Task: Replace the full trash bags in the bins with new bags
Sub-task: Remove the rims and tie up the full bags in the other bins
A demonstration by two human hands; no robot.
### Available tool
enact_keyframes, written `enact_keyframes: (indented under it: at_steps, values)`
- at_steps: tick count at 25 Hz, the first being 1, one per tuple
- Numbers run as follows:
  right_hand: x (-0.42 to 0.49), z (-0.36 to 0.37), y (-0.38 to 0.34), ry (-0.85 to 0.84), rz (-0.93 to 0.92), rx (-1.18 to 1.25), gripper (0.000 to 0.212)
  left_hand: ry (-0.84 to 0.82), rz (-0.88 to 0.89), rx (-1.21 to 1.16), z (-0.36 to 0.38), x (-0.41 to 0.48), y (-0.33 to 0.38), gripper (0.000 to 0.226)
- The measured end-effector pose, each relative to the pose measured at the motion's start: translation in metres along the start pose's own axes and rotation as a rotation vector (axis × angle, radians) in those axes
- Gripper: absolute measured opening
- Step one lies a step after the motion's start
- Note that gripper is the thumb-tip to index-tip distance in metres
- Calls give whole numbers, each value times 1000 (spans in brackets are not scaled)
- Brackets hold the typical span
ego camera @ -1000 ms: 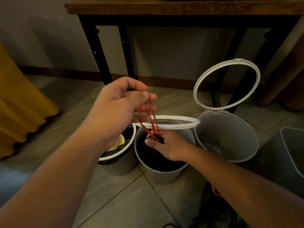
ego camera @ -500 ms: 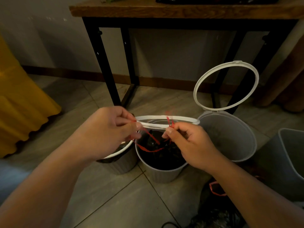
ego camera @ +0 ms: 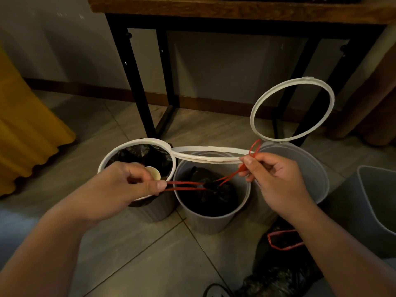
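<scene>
Three round grey bins stand side by side on the tiled floor [ego camera: 128,254], not far from the floor's edge at the wall, in front of the black legs of a wooden desk [ego camera: 214,9]. The middle bin [ego camera: 212,221] holds a black trash bag [ego camera: 205,198] whose mouth is drawn together into a small dark knot. Two red drawstring loops come out of this knot. The left hand [ego camera: 120,185] pinches the left loop [ego camera: 184,186] between thumb and forefinger, and the loop runs taut and almost level toward the left bin [ego camera: 158,209]. The right hand [ego camera: 276,181] pinches the right loop [ego camera: 231,175] with curled fingers, and this loop rises slanting, its end sticking up above the fingers. The white ring [ego camera: 210,154] of the middle bin is lifted at a low angle above the far side of the bin. The left bin is lined with a shiny black bag [ego camera: 145,155] and a pale cup [ego camera: 153,172] lies in it. The right bin [ego camera: 300,159] has no bag, and its ring lid [ego camera: 257,103] stands upright. Another black bag [ego camera: 278,275] with a reddish drawstring lies on the floor under the right forearm, near a grey square bin [ego camera: 375,200].
</scene>
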State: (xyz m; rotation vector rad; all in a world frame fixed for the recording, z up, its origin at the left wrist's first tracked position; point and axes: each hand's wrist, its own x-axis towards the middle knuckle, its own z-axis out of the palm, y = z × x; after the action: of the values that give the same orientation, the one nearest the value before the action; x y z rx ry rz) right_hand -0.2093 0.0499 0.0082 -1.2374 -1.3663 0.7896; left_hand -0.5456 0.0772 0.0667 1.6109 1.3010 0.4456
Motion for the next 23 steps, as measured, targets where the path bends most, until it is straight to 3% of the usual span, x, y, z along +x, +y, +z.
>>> enact_keyframes:
  at_steps: [2, 4, 6, 9, 11, 13, 16, 19, 23]
  values:
    - [-4, -2, -2, -14, 17, 36, 18, 59, 191, -461, 21, 0, -3, 39]
    - [-7, -3, -8, -103, -13, 5, 19, 56, 338, -657, 44, 6, 4, 28]
    - [-7, -1, -20, -250, -86, -67, 14, 7, 398, -517, 63, 18, 14, 42]
    - [0, 0, -42, -382, -157, -197, 16, -103, 380, -126, 78, 39, 31, 50]
    - [6, 4, -54, -443, -185, -317, 18, -167, 475, 130, 83, 50, 37, 34]
    - [11, 13, -62, -487, -225, -365, 17, -184, 551, 236, 87, 58, 42, 7]
    - [16, 15, -60, -431, -213, -277, 25, -174, 496, 175, 89, 66, 39, 16]
    - [18, 11, -45, -407, -95, -251, 34, -174, 250, -147, 87, 68, 30, 32]
    - [15, 22, -27, -293, -31, -204, 26, -253, 144, -318, 83, 66, 28, 39]
